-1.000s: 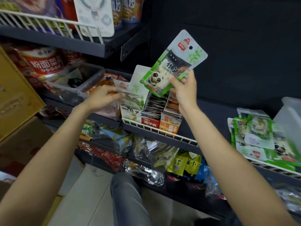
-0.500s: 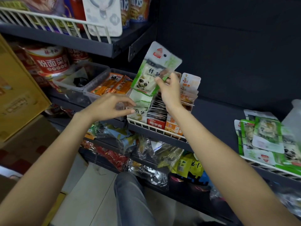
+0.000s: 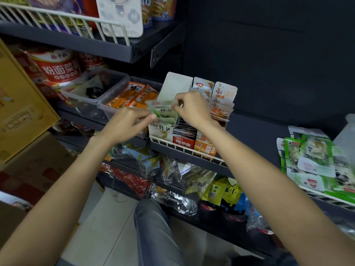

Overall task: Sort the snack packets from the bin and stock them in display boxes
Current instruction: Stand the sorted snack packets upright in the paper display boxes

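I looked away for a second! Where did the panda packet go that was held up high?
The right hand brought the green panda packet down from above the shelf into the leftmost display box, still pinching it. The left hand moved right to the same box and steadies the packets. The pile of green packets on the right stayed put.

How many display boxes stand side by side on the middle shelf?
3: the green-and-white box on the left, which both hands reach into, the red box in the middle, the orange box on the right. Others may be hidden.

Dim, soft overhead light; dark back panel, wide-angle bending at edges, slight blur.
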